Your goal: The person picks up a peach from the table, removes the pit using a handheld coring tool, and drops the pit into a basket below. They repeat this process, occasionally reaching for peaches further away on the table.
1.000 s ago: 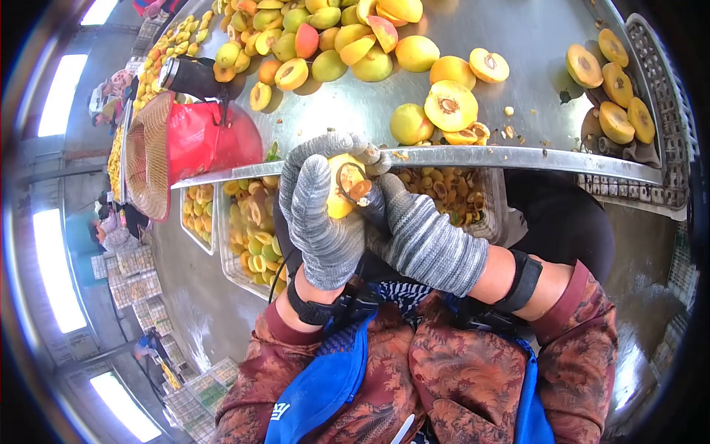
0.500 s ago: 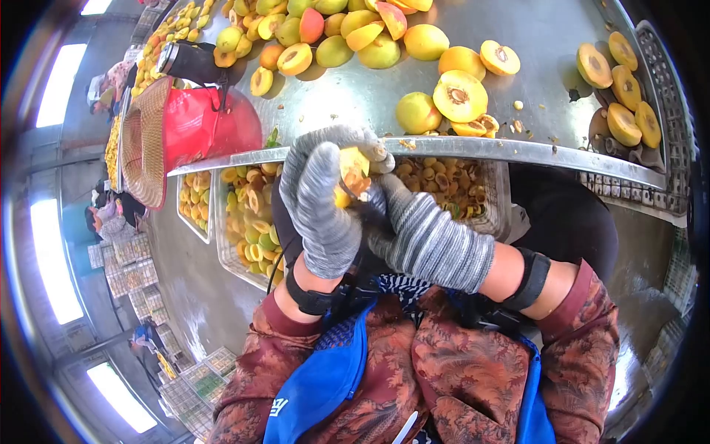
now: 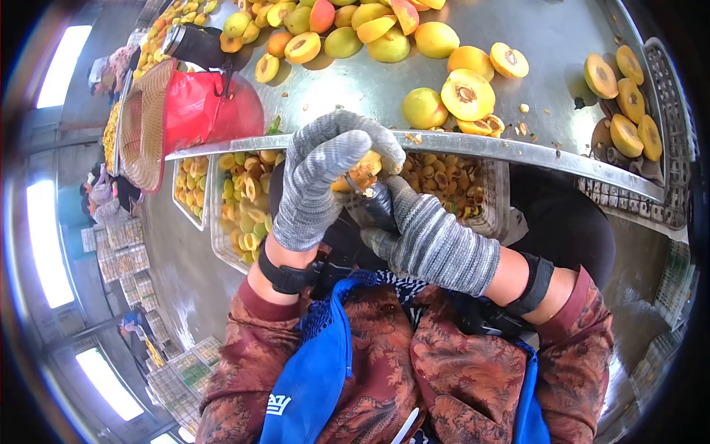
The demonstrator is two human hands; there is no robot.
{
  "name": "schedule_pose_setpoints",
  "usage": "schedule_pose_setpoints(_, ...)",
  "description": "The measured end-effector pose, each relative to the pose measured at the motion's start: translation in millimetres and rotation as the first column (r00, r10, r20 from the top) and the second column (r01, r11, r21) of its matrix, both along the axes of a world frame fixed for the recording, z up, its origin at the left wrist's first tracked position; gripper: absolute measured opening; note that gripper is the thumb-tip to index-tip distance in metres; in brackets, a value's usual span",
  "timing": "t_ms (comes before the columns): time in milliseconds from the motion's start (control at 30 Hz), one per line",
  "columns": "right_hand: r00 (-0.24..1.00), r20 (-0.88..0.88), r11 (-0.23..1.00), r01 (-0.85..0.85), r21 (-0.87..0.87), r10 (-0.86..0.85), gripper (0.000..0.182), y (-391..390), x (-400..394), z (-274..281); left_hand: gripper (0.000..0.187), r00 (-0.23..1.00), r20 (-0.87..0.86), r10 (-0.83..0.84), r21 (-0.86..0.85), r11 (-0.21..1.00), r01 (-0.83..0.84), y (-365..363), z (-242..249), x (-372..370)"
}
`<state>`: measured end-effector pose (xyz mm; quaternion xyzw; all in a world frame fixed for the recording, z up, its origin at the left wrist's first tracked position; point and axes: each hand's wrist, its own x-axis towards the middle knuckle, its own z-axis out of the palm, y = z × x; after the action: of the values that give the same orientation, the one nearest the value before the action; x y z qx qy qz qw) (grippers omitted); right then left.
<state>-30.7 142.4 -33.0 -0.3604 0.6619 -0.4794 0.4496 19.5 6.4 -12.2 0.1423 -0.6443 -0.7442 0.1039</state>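
Note:
My left hand [image 3: 314, 185], in a grey knitted glove, is closed around a yellow peach half [image 3: 365, 169]; the fingers cover much of it. The gloved right hand [image 3: 436, 240] grips a pitting knife [image 3: 380, 207] by its black handle. Its short metal end meets the flesh of the peach, though the blade's exact shape is hard to make out. Both hands are just in front of the metal table's edge [image 3: 510, 147]. On the table beyond them are a whole peach [image 3: 424, 108] and a cut half [image 3: 468, 95] with its cut face showing.
Crates of peach halves [image 3: 248, 203] and of peach scraps [image 3: 447, 185] stand below the table edge. A red bag [image 3: 207, 111], a straw hat [image 3: 146, 126] and a black flask [image 3: 194, 47] lie at the left. Several halves [image 3: 626, 137] rest at the right beside a plastic crate [image 3: 669, 111].
The left hand has turned slightly and its fingers now wrap further over the peach. The knife's handle and metal end show more clearly. The whole view has shifted slightly.

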Motion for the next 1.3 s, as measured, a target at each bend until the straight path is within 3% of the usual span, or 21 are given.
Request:
schedule_pose_setpoints(67,0.999,-0.022,0.992,-0.037,0.12,0.04,0.056,-1,-1,3,0.033,0.999,0.034,-0.033,-0.074,0.997,0.036,-4,3,-1)
schedule_pose_setpoints(300,1.0,0.01,0.999,-0.001,0.038,0.001,0.049,4,4,1,0.035,0.982,0.155,-0.108,-0.177,0.975,0.135,-6,17,-8)
schedule_pose_setpoints(367,0.819,0.569,0.997,-0.079,-0.017,0.075,0.042,3,-2,1,0.035,0.973,0.182,-0.143,-0.153,0.973,0.172,-7,16,-8)
schedule_pose_setpoints(400,0.734,0.669,0.99,-0.136,-0.028,0.12,0.031,7,-7,7,0.036,0.978,0.164,-0.125,-0.15,0.977,0.15,-7,12,-8)
schedule_pose_setpoints(433,0.735,0.667,0.99,-0.14,-0.025,0.121,0.031,7,-8,6,0.036,0.979,0.161,-0.122,-0.147,0.978,0.146,-6,11,-8)
schedule_pose_setpoints(500,0.585,0.787,0.979,-0.157,-0.129,0.198,0.025,7,-10,5,0.037,0.985,0.148,-0.089,-0.084,0.991,0.103,-3,11,-7)
schedule_pose_setpoints(567,0.592,0.775,0.975,-0.118,-0.189,0.222,0.022,9,-7,-2,0.036,0.993,0.105,-0.047,-0.09,0.994,0.056,-3,3,-5)
schedule_pose_setpoints(633,0.366,0.888,0.961,-0.114,-0.253,0.277,0.024,11,-9,-3,0.036,0.998,0.061,-0.008,-0.095,0.995,0.013,-2,1,-5)
schedule_pose_setpoints(700,0.35,0.888,0.953,-0.143,-0.265,0.299,0.025,12,-12,-2,0.036,0.998,0.039,-0.048,0.16,0.986,0.041,1,5,-4)
schedule_pose_setpoints(767,0.276,0.89,0.927,-0.201,-0.317,0.364,0.024,10,-15,1,0.035,0.999,0.018,-0.038,0.274,0.961,0.032,4,6,-1)
schedule_pose_setpoints(800,0.38,0.859,0.935,-0.224,-0.274,0.343,0.022,10,-19,8,0.035,0.999,0.005,-0.032,0.386,0.922,0.028,6,5,0)
schedule_pose_setpoints(833,0.385,0.855,0.933,-0.233,-0.274,0.347,0.022,8,-17,10,0.035,1.0,-0.004,-0.025,0.384,0.923,0.025,7,4,1)
schedule_pose_setpoints(900,0.785,0.583,0.978,-0.165,-0.129,0.209,0.013,2,-10,11,0.031,0.992,-0.038,0.116,0.46,0.884,-0.086,11,3,2)
schedule_pose_setpoints(933,0.919,0.339,0.979,-0.187,-0.082,0.204,0.016,0,-10,5,0.038,0.988,-0.091,0.128,0.479,0.875,-0.069,13,11,2)
schedule_pose_setpoints(967,0.976,-0.202,0.957,-0.137,-0.256,0.086,0.023,-5,-1,-12,0.038,0.986,-0.1,0.131,0.476,0.877,-0.069,13,11,3)
schedule_pose_setpoints(1033,0.955,-0.288,0.974,-0.124,-0.187,0.067,0.027,-7,1,-20,0.034,0.956,-0.027,0.293,0.489,0.838,-0.243,13,5,6)
schedule_pose_setpoints(1067,0.952,-0.297,0.973,-0.129,-0.193,0.068,0.027,-8,-1,-17,0.032,0.952,-0.028,0.305,0.549,0.8,-0.24,10,2,8)
schedule_pose_setpoints(1133,0.852,-0.486,0.979,-0.202,0.037,0.194,0.027,-8,-6,-9,0.032,0.947,-0.052,0.317,0.515,0.821,-0.247,2,6,12)
schedule_pose_setpoints(1167,0.871,-0.442,0.977,-0.199,0.078,0.212,0.026,-7,-9,-6,0.032,0.943,-0.065,0.325,0.484,0.837,-0.256,0,8,14)
schedule_pose_setpoints(1200,0.891,-0.423,0.985,-0.17,0.026,0.166,0.025,-5,-9,-6,0.03,0.904,-0.284,0.319,-0.177,0.909,-0.376,6,9,16)
schedule_pose_setpoints(1300,0.902,-0.423,0.994,-0.107,-0.028,0.085,0.024,-4,-6,-4,0.03,0.929,-0.281,0.24,-0.115,0.953,-0.281,-6,0,24)
